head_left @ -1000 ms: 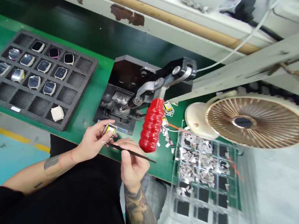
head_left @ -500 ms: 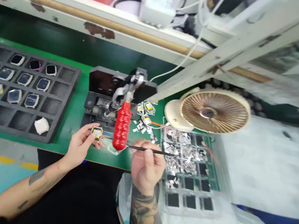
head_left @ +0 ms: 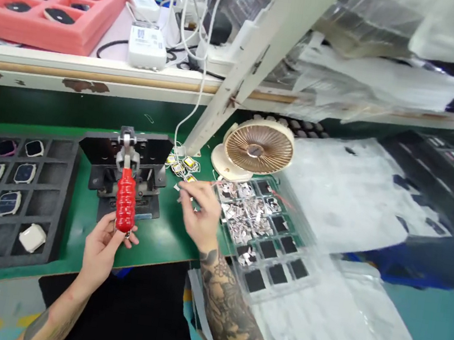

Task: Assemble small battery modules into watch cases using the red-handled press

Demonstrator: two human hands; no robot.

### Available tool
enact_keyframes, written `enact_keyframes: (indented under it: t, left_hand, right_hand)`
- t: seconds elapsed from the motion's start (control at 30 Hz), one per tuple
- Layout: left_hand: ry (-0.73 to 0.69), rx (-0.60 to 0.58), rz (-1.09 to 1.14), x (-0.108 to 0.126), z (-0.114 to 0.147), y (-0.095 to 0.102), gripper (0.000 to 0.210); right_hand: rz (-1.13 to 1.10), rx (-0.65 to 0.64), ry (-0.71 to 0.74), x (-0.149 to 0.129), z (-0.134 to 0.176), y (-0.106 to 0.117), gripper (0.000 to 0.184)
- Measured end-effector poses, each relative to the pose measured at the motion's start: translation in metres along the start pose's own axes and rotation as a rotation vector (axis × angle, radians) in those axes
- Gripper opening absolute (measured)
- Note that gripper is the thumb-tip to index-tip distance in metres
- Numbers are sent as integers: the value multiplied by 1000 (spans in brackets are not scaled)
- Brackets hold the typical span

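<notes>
My left hand (head_left: 104, 243) is closed on a small watch case (head_left: 128, 234). Most of the case is hidden behind the red ribbed handle (head_left: 126, 203) of a black clamp press (head_left: 151, 182). Over the small white pieces (head_left: 176, 187) scattered on the green bench, my right hand (head_left: 202, 211) has its thumb and fingers brought together. What those fingertips hold, if anything, is too small to make out. Several yellow-marked parts with white wires (head_left: 189, 162) lie just beyond that hand.
A dark foam tray (head_left: 47, 204) with watches stands at left. To the right are a clear compartment tray (head_left: 306, 234) of small pieces and a beige fan (head_left: 258, 147). A slanted white post (head_left: 246, 77) rises behind. A pink foam tray (head_left: 104, 23) sits on the shelf.
The view has swung right. My right hand has moved from beside the red handle to the scattered pieces, and its black tweezers-like stick no longer shows. The watch case is now mostly behind the handle.
</notes>
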State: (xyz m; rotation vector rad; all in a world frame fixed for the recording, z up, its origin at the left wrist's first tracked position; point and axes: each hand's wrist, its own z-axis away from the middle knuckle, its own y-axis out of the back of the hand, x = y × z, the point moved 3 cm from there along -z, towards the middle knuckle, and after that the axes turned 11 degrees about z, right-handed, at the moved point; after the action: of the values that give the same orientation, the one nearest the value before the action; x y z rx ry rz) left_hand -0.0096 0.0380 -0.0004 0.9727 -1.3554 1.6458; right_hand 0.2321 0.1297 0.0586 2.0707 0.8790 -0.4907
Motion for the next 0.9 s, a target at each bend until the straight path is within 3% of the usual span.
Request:
enact_keyframes:
  t: [0.1,0.17,0.23,0.33,0.43,0.53,0.63,0.9]
  left_hand:
    - [16,24,-85,2,2,-1,46]
    - [25,34,-125,3,3,-1,53]
    - [35,10,-163,2,4,0,57]
    - [69,-65,-233,-2,2,0,45]
    - [50,-117,-333,-5,0,-2,39]
    - [-15,-133,-432,-8,-2,-4,34]
    - [-28,-142,-410,-10,-4,-3,32]
    - [-79,-141,-398,-12,-4,4,28]
  right_hand:
    - [189,-282,64,-3,45,-4,27]
    - [320,-471,114,-5,66,-3,46]
    - [341,-562,129,-2,76,4,61]
    - [328,-413,40,17,64,30,43]
    - [523,-297,-44,53,31,62,29]
    - [805,-461,16,89,-5,78,30]
    - [910,-610,93,112,-25,79,24]
    - [905,-634,159,131,-18,77,29]
